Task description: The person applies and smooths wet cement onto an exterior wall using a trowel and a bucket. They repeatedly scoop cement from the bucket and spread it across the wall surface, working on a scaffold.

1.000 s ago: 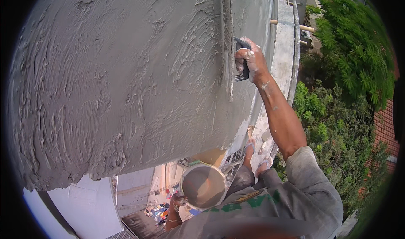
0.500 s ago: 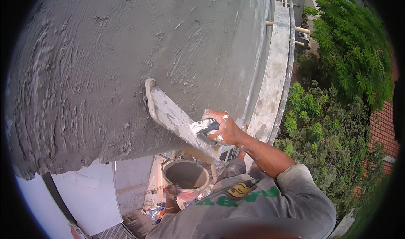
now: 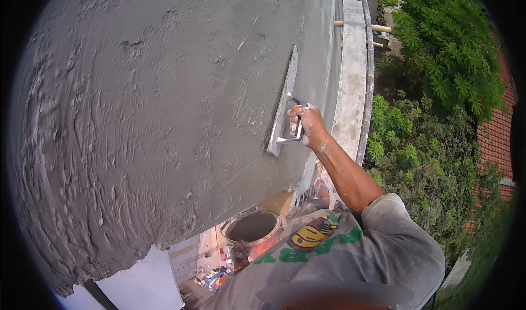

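My right hand (image 3: 308,125) is closed round the handle of a plastering trowel (image 3: 278,125). The trowel's long metal blade lies close along the wet grey mortar of the wall (image 3: 181,91), its long side running up and down in the picture. Part of my left hand or wrist (image 3: 239,256) shows low down, beside a round bucket (image 3: 268,245) with grey inside. The fingers of that hand are hidden, so I cannot see whether they grip the bucket. Rough ridges mark the mortar on the left; nearer the trowel it is flatter.
A pale, splashed scaffold plank (image 3: 352,74) runs along the wall on the right, with a pole (image 3: 382,29) crossing under it. A foot in a sandal (image 3: 322,189) rests near its end. Trees (image 3: 438,52) and a red tiled roof (image 3: 496,145) lie beyond.
My right hand has moved up and right with the trowel. The blade, tilted with mortar along its edge before, is now turned nearly upright along the wall. The view has shifted slightly.
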Motion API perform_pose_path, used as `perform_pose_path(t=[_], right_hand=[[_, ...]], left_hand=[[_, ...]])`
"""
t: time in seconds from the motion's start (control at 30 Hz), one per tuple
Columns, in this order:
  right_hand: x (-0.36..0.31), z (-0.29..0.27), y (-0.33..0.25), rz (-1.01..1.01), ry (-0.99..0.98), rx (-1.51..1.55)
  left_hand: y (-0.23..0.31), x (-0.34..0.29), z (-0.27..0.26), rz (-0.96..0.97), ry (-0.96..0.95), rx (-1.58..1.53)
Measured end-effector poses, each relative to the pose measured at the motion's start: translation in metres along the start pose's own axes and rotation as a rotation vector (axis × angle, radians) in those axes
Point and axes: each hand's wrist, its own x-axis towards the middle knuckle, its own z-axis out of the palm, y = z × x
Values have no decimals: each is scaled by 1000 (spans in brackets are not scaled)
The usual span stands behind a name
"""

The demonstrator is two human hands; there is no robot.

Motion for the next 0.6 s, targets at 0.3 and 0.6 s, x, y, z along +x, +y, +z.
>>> perform_pose_path(t=[0.3, 0.6], right_hand=[[-74, 74, -64, -899, -247, -623], [22, -21, -34, -329, -70, -28]], left_hand=[[35, 16, 21, -6, -7, 100], [48, 25, 49, 18, -29, 132]])
